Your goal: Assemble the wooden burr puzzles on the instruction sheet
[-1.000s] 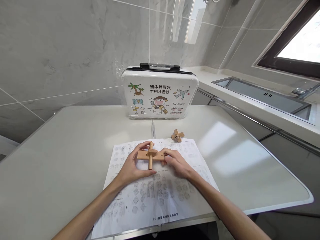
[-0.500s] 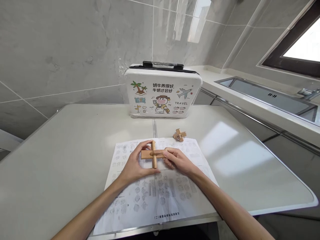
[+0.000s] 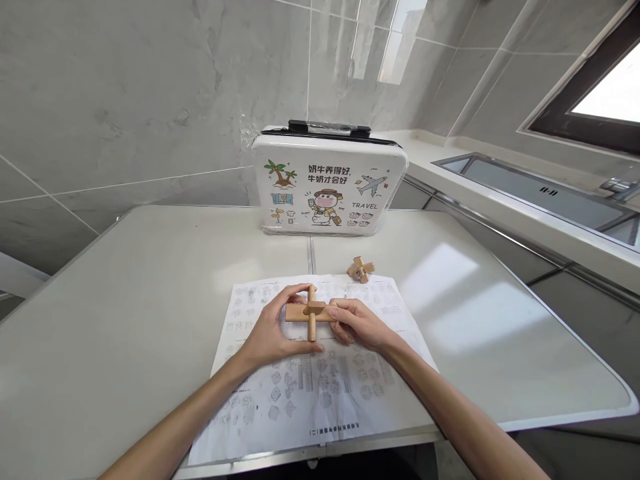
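Paper (image 3: 280,433) backs wooden cross (image 3: 315,309) between left grip (image 3: 266,333) and right grip (image 3: 361,323)

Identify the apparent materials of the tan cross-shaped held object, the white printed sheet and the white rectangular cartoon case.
Tan cross-shaped object: likely smooth wood, from its warm brown tone.
White printed sheet: thin matte paper, showing creases.
White cartoon case: perhaps smooth hard plastic, given its rounded corners; crinkled clear film around it leaves its gloss uncertain.

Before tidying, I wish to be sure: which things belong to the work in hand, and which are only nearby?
In use:
- wooden interlocking puzzle, in left hand and right hand
- printed diagram sheet, probably

Only nearby:
- cross-shaped wooden puzzle
- white TRAVEL case
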`<state>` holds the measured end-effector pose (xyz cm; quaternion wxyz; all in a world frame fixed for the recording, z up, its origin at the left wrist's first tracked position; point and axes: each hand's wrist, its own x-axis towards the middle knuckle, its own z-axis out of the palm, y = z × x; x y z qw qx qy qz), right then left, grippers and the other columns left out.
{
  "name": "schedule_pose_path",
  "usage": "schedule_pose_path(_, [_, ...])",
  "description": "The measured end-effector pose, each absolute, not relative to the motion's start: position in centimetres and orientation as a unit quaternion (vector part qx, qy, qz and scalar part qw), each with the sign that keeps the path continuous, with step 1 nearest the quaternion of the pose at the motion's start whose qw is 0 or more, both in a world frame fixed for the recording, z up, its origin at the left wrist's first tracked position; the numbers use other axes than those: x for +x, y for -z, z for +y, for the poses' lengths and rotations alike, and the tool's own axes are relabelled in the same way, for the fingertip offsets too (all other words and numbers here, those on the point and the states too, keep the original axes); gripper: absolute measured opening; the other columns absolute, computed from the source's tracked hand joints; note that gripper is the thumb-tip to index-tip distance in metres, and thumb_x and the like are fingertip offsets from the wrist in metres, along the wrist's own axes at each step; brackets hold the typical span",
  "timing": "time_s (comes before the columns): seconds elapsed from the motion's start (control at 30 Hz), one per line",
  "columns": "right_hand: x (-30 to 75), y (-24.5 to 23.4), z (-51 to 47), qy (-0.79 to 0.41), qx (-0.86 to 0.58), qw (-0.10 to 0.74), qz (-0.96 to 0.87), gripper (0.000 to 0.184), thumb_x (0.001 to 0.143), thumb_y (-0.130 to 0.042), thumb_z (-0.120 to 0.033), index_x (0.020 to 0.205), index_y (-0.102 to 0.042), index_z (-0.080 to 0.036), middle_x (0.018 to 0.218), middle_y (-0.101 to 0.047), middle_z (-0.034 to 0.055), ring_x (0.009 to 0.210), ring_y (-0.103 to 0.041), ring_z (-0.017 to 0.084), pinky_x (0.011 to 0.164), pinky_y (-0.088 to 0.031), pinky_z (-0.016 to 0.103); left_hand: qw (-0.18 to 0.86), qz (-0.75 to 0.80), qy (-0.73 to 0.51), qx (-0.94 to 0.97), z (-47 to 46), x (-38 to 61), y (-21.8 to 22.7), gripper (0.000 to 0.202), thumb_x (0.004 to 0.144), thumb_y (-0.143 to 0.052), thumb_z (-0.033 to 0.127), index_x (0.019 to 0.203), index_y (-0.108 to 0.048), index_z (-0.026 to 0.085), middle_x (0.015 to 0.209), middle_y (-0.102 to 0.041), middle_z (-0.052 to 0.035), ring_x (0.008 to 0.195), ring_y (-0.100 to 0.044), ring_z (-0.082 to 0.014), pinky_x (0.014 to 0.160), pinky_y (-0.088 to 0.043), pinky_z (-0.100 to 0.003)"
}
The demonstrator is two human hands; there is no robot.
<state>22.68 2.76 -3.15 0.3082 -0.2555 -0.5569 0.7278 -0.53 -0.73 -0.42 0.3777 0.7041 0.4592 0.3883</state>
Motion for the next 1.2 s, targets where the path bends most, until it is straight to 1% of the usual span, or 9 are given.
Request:
schedule_pose_path(0.07, [22.57, 2.99, 2.65, -0.719, -0.256, 0.328, -0.557, 0.041, 0.102, -0.062, -0.047, 0.072, -0.048, -0.022, 0.049, -0.050, -0.0081, 0.042, -0.035, 0.008, 0.046, -0.026, 0.024, 0.369, 0.460, -0.392, 0.706, -0.77, -0.50, 0.35, 0.098, 0.058, -0.100, 0.048, 0.143, -0.054, 0.030, 0.135, -0.065, -0.0093, 0.115, -0.064, -0.0296, 0.102, -0.053, -0.044])
schedule_pose_path(0.13, [22.45, 2.85, 2.57, -0.711, -0.262, 0.345, -0.554, 0.041, 0.102, -0.063, -0.046, 0.071, -0.049, -0.022, 0.049, -0.049, -0.0084, 0.042, -0.034, 0.008, 0.046, -0.025, 0.024, 0.363, 0.461, -0.395, 0.706, -0.82, -0.45, 0.31, 0.096, 0.060, -0.099, 0.047, 0.143, -0.054, 0.030, 0.129, -0.067, -0.0082, 0.113, -0.064, -0.0288, 0.100, -0.054, -0.043])
schedule_pose_path(0.23, [22.31, 2.77, 2.50, -0.705, -0.269, 0.358, -0.551, 0.042, 0.101, -0.064, -0.045, 0.070, -0.050, -0.022, 0.049, -0.048, -0.0081, 0.042, -0.034, 0.008, 0.046, -0.024, 0.025, 0.362, 0.462, -0.396, 0.706, -0.87, -0.37, 0.29, 0.096, 0.061, -0.098, 0.047, 0.144, -0.053, 0.030, 0.122, -0.068, -0.0075, 0.112, -0.065, -0.0287, 0.099, -0.055, -0.042])
schedule_pose_path(0.43, [22.26, 2.88, 2.38, -0.700, -0.276, 0.361, -0.551, 0.042, 0.101, -0.064, -0.047, 0.070, -0.050, -0.022, 0.049, -0.050, -0.0074, 0.043, -0.036, 0.009, 0.047, -0.026, 0.025, 0.372, 0.457, -0.395, 0.704, -0.74, -0.29, 0.24, 0.096, 0.060, -0.099, 0.047, 0.143, -0.053, 0.031, 0.134, -0.066, -0.0081, 0.115, -0.065, -0.0289, 0.103, -0.053, -0.044])
schedule_pose_path(0.6, [22.24, 2.87, 2.20, -0.702, -0.276, 0.362, -0.548, 0.042, 0.101, -0.064, -0.047, 0.070, -0.050, -0.022, 0.048, -0.049, -0.0076, 0.043, -0.034, 0.008, 0.046, -0.025, 0.025, 0.382, 0.458, -0.391, 0.701, -0.65, -0.35, 0.28, 0.100, 0.056, -0.101, 0.048, 0.142, -0.054, 0.030, 0.137, -0.065, -0.0090, 0.115, -0.065, -0.0299, 0.103, -0.052, -0.044])
schedule_pose_path(0.67, [22.22, 2.86, 2.18, -0.701, -0.279, 0.362, -0.548, 0.042, 0.100, -0.064, -0.047, 0.069, -0.051, -0.021, 0.048, -0.048, -0.0076, 0.043, -0.034, 0.008, 0.046, -0.025, 0.025, 0.377, 0.456, -0.394, 0.703, -0.66, -0.35, 0.28, 0.099, 0.056, -0.100, 0.049, 0.142, -0.054, 0.029, 0.136, -0.065, -0.0095, 0.114, -0.066, -0.0298, 0.103, -0.053, -0.044])
schedule_pose_path(0.83, [22.18, 2.91, 2.23, -0.703, -0.283, 0.362, -0.543, 0.042, 0.099, -0.065, -0.047, 0.069, -0.052, -0.021, 0.048, -0.049, -0.0073, 0.043, -0.036, 0.009, 0.046, -0.027, 0.024, 0.355, 0.447, -0.407, 0.714, -0.75, -0.29, 0.22, 0.091, 0.063, -0.096, 0.048, 0.142, -0.054, 0.027, 0.132, -0.066, -0.0099, 0.110, -0.066, -0.0286, 0.101, -0.054, -0.045])
schedule_pose_path(1.03, [22.03, 2.95, 2.23, -0.705, -0.293, 0.363, -0.534, 0.044, 0.097, -0.066, -0.050, 0.068, -0.051, -0.021, 0.048, -0.049, -0.0070, 0.042, -0.035, 0.008, 0.045, -0.027, 0.024, 0.353, 0.453, -0.412, 0.708, -0.79, -0.22, 0.06, 0.091, 0.062, -0.096, 0.046, 0.140, -0.055, 0.027, 0.130, -0.067, -0.0097, 0.109, -0.067, -0.0287, 0.099, -0.055, -0.044])
schedule_pose_path(1.2, [21.90, 2.94, 2.16, -0.716, -0.286, 0.365, -0.521, 0.042, 0.098, -0.066, -0.048, 0.069, -0.052, -0.021, 0.047, -0.050, -0.0068, 0.041, -0.036, 0.008, 0.044, -0.027, 0.023, 0.370, 0.453, -0.402, 0.704, -0.66, -0.29, -0.24, 0.090, 0.063, -0.095, 0.045, 0.141, -0.055, 0.025, 0.130, -0.069, -0.0111, 0.110, -0.068, -0.0304, 0.099, -0.055, -0.045])
